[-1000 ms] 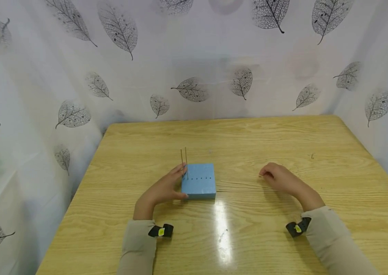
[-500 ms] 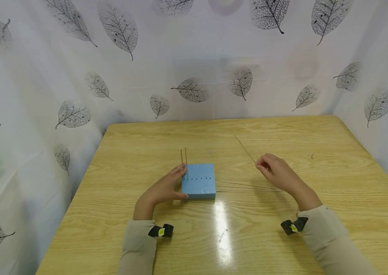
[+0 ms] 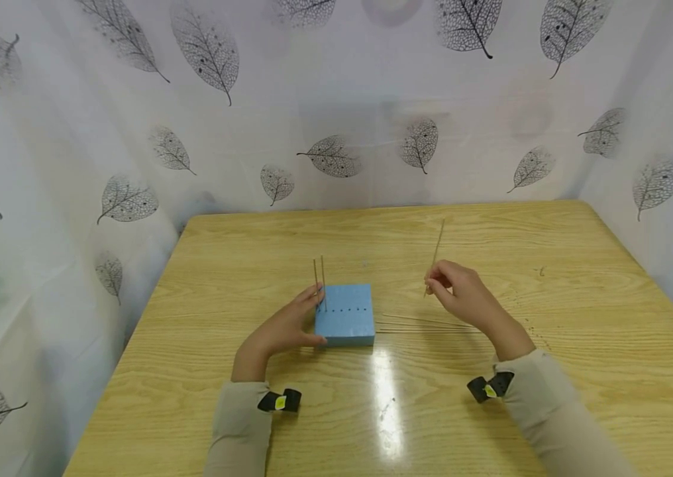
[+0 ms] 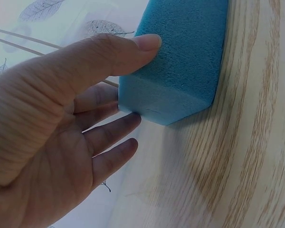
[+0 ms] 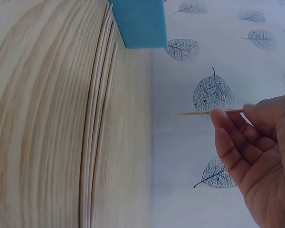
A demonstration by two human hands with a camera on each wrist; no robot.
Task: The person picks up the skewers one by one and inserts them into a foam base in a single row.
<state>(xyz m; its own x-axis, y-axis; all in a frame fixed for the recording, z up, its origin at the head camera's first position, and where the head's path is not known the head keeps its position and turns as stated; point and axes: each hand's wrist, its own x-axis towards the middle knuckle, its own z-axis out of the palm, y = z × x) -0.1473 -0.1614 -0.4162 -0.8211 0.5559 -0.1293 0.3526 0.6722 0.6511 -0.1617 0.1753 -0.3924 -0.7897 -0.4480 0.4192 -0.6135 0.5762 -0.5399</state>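
Observation:
A blue foam block [image 3: 345,326] with a row of small holes lies on the table. My left hand [image 3: 281,326] grips its left end, thumb on the near face [image 4: 180,61] and fingers behind. Two thin bamboo skewers [image 3: 324,281] stand upright in the leftmost holes, beside the left fingertips. To the right of the block, my right hand [image 3: 462,291] pinches another bamboo skewer [image 3: 440,240] above the table, nearly upright. Its pointed end [image 5: 192,113] sticks out past the thumb and fingertips in the right wrist view.
Several loose skewers [image 3: 422,324] lie on the wooden table [image 3: 253,252] right of the block, under the right hand. A white curtain [image 3: 360,86] with leaf prints hangs behind the table and at both sides.
My right hand has lifted a skewer from the table, moved left and tipped it from slanting to nearly upright. The left hand and the block have stayed put.

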